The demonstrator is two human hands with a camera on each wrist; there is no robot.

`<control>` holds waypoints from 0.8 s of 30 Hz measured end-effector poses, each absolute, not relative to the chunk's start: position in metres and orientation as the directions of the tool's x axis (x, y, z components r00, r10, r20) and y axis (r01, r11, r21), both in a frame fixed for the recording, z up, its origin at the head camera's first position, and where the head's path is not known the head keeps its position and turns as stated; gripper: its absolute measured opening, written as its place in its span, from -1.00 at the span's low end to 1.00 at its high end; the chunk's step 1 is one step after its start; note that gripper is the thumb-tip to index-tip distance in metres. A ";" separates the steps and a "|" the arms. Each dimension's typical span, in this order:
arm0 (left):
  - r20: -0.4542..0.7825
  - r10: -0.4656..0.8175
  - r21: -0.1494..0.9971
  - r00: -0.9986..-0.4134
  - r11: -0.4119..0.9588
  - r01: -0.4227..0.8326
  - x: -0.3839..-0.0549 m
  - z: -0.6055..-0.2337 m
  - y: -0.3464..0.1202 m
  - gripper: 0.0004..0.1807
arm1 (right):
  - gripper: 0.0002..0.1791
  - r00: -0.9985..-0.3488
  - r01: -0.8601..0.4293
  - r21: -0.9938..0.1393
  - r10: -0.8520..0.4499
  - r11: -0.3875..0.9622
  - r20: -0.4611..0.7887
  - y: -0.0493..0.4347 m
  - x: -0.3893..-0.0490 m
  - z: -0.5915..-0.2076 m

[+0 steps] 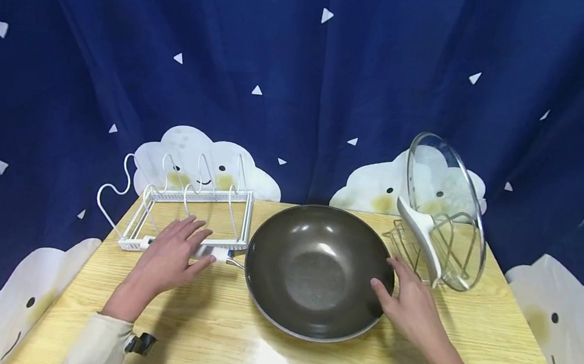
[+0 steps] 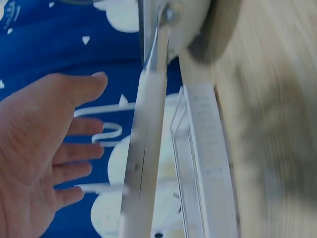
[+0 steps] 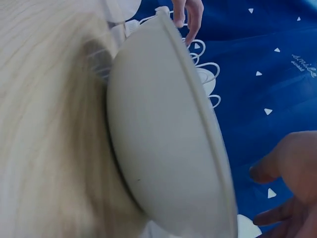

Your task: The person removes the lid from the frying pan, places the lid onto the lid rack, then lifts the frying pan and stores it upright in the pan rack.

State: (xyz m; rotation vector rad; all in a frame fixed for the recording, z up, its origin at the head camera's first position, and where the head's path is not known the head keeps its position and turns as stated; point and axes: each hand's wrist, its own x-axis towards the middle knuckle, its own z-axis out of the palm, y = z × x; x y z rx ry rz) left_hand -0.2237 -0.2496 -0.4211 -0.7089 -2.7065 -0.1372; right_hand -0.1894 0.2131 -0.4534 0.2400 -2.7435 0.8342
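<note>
A dark-coated wok (image 1: 317, 278) sits upright on the wooden table, its pale handle (image 2: 143, 148) pointing left. Over that handle hovers my left hand (image 1: 170, 255), fingers spread and loosely extended; the left wrist view shows a gap between palm and handle. At the wok's right rim is my right hand (image 1: 410, 303), thumb and fingers apart. The right wrist view has that hand beside the pale outer wall (image 3: 158, 124) of the wok, not gripping it. A white wire rack (image 1: 248, 219) lies behind the left hand.
At the back right, a glass lid (image 1: 441, 178) with a white handle (image 1: 420, 235) leans upright in a wire stand (image 1: 396, 239). A dark blue curtain (image 1: 295, 56) with clouds and triangles hangs behind the table (image 1: 219, 342).
</note>
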 end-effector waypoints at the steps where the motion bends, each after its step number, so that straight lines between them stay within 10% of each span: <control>1: 0.337 0.466 0.005 -0.818 0.868 0.497 -0.224 -0.421 -0.254 -0.39 | -0.33 -0.954 -0.229 -0.526 -0.082 0.820 0.288 0.214 -0.189 -0.456; 24: 0.283 0.495 0.045 -0.822 0.849 0.527 -0.233 -0.421 -0.305 -0.89 | -0.10 -0.995 -0.029 -0.634 -0.083 0.773 -0.056 0.217 -0.159 -0.470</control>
